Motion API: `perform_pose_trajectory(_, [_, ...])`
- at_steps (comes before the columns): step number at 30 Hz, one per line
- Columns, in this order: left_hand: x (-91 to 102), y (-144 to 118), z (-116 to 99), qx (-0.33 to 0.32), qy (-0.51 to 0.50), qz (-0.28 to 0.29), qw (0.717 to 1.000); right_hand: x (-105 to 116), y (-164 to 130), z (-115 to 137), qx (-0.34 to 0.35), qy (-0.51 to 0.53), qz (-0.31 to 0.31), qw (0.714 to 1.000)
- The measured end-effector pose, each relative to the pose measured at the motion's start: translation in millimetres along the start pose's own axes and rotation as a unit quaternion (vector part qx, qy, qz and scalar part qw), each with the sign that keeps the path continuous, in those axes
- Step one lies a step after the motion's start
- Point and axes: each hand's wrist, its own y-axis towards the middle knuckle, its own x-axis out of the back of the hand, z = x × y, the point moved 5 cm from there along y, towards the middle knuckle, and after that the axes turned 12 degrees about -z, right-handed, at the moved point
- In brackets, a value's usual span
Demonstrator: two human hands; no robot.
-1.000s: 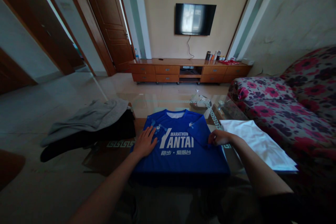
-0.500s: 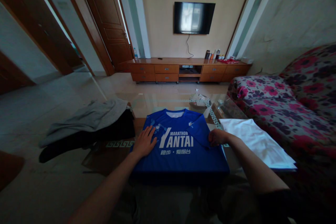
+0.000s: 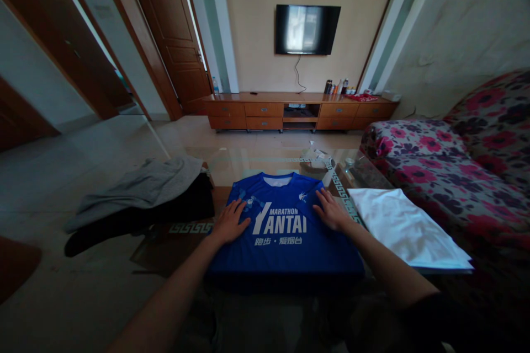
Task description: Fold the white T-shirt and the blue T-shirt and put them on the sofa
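Observation:
A blue T-shirt [image 3: 285, 253] with white "Marathon Yantai" lettering lies front up on the glass table, its collar pointing away from me. On its left side my left hand [image 3: 230, 222] rests flat, fingers spread. My right hand [image 3: 332, 210] lies on the shirt's right side below the shoulder, fingers stretched out and holding nothing. The shirt's sleeves do not show at its sides. Its lower edge hangs near the table's front edge in shadow.
Grey and black clothes [image 3: 141, 193] lie heaped at the left. A folded white garment [image 3: 406, 226] is on the right, beside a floral sofa [image 3: 439, 176]. Behind the glass table [image 3: 248, 160] stand a low wooden cabinet [image 3: 263, 109] and a wall-mounted television [image 3: 307, 30].
My right hand has let go of the blue T-shirt's right sleeve edge and now lies flat and open on the shirt, slightly farther up. My left hand stays in place.

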Motion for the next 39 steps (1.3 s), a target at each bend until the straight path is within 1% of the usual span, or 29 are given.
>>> perform_pose_trajectory(3, [3.5,17.3,3.3,0.043,-0.022,0.015,0.999,-13.6,1.9,8.0,-0.003,-0.021,0.000,1.000])
perform_pose_trajectory(5, [6.7,28.8,3.0,0.071,-0.032,0.022,0.997,-19.4,4.5,6.8,-0.011,-0.031,0.005,0.999])
perform_pose_trajectory(7, [10.2,37.6,1.6,0.089,-0.029,0.014,0.995,-23.8,6.7,3.6,-0.019,-0.034,0.016,0.999])
perform_pose_trajectory(10, [14.3,43.9,0.2,0.077,0.015,-0.046,0.996,-24.7,10.2,0.0,-0.036,-0.037,0.000,0.999])
perform_pose_trajectory(12, [11.1,43.9,2.8,0.061,0.047,-0.081,0.994,-22.9,13.5,-1.1,-0.048,-0.042,-0.031,0.997])
perform_pose_trajectory(13, [7.1,43.3,5.5,0.056,0.056,-0.089,0.993,-22.8,15.3,-1.5,-0.052,-0.044,-0.043,0.997])
perform_pose_trajectory(15, [-3.8,42.2,13.2,0.055,0.061,-0.087,0.993,-25.8,19.3,-3.7,-0.055,-0.047,-0.049,0.996])
perform_pose_trajectory(17, [-14.5,41.9,21.3,0.060,0.059,-0.077,0.993,-31.7,23.3,-8.5,-0.063,-0.050,-0.038,0.996])
perform_pose_trajectory(20, [-22.8,42.8,28.2,0.064,0.058,-0.071,0.994,-38.8,28.1,-16.7,-0.071,-0.052,-0.033,0.996])
perform_pose_trajectory(24, [-19.5,42.8,24.8,0.059,0.051,-0.071,0.994,-37.1,30.6,-17.0,-0.067,-0.051,-0.046,0.995])
perform_pose_trajectory(28, [-1.6,41.5,14.9,0.057,0.043,-0.118,0.990,-20.4,29.1,-6.8,-0.062,-0.046,-0.069,0.995])
perform_pose_trajectory(30, [8.4,41.9,10.4,0.044,0.045,-0.134,0.989,-11.9,25.0,-2.0,-0.054,-0.041,-0.060,0.996])
perform_pose_trajectory(34, [20.3,40.4,8.7,0.029,0.043,-0.122,0.991,-6.7,1.9,3.0,-0.016,-0.028,-0.004,0.999])
perform_pose_trajectory(36, [19.5,33.5,9.2,0.025,0.036,-0.103,0.994,-9.2,-14.5,4.5,0.008,-0.024,0.010,1.000])
perform_pose_trajectory(39, [8.4,14.3,6.0,0.003,0.026,-0.052,0.998,-15.6,-34.5,6.4,0.028,-0.024,0.006,0.999])
